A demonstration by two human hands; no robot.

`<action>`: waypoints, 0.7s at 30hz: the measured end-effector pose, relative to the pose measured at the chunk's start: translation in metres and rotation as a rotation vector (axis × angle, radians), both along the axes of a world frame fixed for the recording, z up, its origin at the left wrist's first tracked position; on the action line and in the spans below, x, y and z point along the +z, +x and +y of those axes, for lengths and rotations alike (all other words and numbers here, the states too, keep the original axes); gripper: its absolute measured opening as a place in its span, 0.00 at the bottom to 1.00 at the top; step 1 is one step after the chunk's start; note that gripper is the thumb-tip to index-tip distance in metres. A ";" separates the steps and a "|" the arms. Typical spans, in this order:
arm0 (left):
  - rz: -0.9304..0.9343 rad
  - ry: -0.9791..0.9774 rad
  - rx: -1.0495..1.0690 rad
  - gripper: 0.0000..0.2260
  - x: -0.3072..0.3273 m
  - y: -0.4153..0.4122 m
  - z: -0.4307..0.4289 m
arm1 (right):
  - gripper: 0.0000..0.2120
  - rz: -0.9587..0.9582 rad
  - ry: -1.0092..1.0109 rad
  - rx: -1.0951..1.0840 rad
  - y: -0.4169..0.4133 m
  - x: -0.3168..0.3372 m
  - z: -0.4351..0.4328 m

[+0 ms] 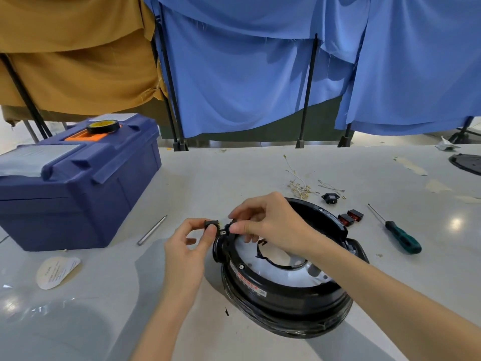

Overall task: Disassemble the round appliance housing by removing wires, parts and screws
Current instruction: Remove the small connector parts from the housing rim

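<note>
The housing (286,295), round and black with a pale inner face, lay on the table (234,173) in front of the person, just right of centre, its open side up. Both hands met at its left rim. The left hand (187,246) pinched a small black switch (211,224) with brass pins between thumb and curled fingers (197,225), holding it just off the rim. The right hand (270,225) reached across the housing, and its thumb and forefinger were closed on a small black clip (230,228) above the rim's collar; whether switch and clip touched could not be told. Behind the housing lay a loose bunch of pale wires (299,186), a black socket (330,198) and two red switches (350,217) side by side. A green-handled screwdriver (400,235) lay well to the right, and a thin metal rod (152,230) to the left. A blue toolbox (78,183) stood at the left with a roll of tape (103,126) on its lid, and a round paper label (57,272) lay in front of it. Blue cloth (260,74) and tan cloth (73,48) hung behind the table.
</note>
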State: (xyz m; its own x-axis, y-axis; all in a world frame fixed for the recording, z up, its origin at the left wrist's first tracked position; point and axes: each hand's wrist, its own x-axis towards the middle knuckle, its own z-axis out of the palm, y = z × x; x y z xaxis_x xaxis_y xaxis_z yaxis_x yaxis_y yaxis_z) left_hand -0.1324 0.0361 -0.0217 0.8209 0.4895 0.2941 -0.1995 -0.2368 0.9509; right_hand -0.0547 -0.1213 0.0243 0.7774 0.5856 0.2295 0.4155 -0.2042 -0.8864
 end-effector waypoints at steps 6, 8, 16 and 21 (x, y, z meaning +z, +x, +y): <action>-0.029 0.045 -0.108 0.13 0.030 0.013 -0.031 | 0.03 -0.018 0.192 -0.104 -0.002 0.010 -0.011; 0.018 0.089 -0.113 0.17 0.031 0.020 -0.036 | 0.03 -0.022 0.197 -0.206 0.004 0.014 -0.029; 0.319 0.039 -0.144 0.24 0.007 0.040 -0.025 | 0.03 0.028 0.115 -0.765 0.072 0.005 -0.141; 0.286 0.009 -0.108 0.26 0.003 0.046 -0.024 | 0.06 0.071 -0.140 -0.942 0.117 -0.024 -0.195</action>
State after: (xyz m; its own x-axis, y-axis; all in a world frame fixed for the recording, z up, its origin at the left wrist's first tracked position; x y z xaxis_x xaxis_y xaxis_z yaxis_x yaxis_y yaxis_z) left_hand -0.0868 0.0123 -0.0191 0.9180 0.3938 0.0472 0.0518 -0.2371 0.9701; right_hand 0.0620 -0.3159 0.0008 0.9530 -0.2692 0.1389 -0.0277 -0.5339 -0.8451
